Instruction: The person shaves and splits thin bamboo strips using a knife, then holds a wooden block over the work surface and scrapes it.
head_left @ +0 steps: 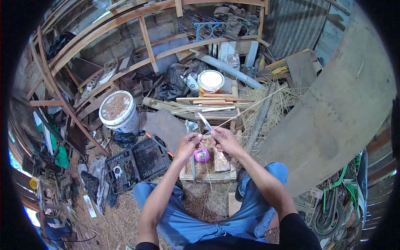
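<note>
In the middle of the head view, my right hand is closed round a knife, its blade pointing up and to the left. Close beside it, my left hand pinches a thin straw-like strip that hangs down between my knees. Under both hands stands a low wooden stand. On it are a pink round object, a wood block and a long flat metal tool at the left side.
Beyond the hands lies a stack of thin wood strips. A white bucket and an open black tool case are on the left, a lidded paint bucket ahead. A large board slopes along the right.
</note>
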Demonstrator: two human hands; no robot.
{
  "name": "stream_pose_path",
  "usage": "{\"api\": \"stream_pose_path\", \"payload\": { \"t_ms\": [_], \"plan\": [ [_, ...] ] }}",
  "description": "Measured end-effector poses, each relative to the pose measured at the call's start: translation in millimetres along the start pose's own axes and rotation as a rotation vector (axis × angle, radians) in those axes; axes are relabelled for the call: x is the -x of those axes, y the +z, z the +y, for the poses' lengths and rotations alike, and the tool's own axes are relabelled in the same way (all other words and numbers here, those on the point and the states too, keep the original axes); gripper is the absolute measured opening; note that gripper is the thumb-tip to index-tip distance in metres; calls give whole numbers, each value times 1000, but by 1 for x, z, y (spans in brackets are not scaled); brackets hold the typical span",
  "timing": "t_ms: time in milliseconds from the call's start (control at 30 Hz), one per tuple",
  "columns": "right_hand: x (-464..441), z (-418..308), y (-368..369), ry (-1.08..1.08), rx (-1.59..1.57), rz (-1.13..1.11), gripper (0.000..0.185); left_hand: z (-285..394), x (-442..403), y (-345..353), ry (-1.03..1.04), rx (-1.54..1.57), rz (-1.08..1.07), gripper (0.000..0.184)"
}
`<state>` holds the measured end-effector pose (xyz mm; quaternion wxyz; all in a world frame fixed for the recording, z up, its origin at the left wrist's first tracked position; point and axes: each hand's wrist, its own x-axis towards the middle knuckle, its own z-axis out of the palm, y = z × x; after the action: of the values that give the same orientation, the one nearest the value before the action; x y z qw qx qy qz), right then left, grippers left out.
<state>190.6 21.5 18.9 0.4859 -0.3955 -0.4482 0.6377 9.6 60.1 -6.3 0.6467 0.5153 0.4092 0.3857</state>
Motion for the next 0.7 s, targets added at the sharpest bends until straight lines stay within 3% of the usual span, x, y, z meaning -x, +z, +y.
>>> {"api": "stream_pose_path", "payload": {
  "t_ms": [33, 133, 167, 233, 300, 367, 467, 533, 700],
  "plan": [
    [0, -2, -5, 27, 1, -13, 37, 0, -1, 2, -4, 3, -5, 17],
    [0, -5, -11, 47, 17, -6, 35, 25, 15, 12, 361, -676, 19, 10],
    [0, -4, -10, 35, 31, 9, 35, 27, 14, 10, 351, -677, 16, 10],
    [-1, -2, -11, 29, -4, 15, 35, 30, 11, 4, 898, -1098, 165, 7],
    [-1, -2, -13, -9, -51, 141, 36, 29, 13, 1, 853, -1154, 177, 12],
    [0, -4, -14, -13, -96, 157, 32, 26, 13, -5, 1023, -1377, 250, 16],
    [-1, -6, -17, 15, -110, 173, 33, 20, 12, -23, 1040, -1503, 339, 18],
    [0, -15, -27, 15, -132, 274, 32, 20, 13, -37, 1030, -1507, 355, 18],
    [0, -13, -45, 22, -207, 251, 31, 25, 10, -53, 1075, -1518, 343, 17]
  ]
}}
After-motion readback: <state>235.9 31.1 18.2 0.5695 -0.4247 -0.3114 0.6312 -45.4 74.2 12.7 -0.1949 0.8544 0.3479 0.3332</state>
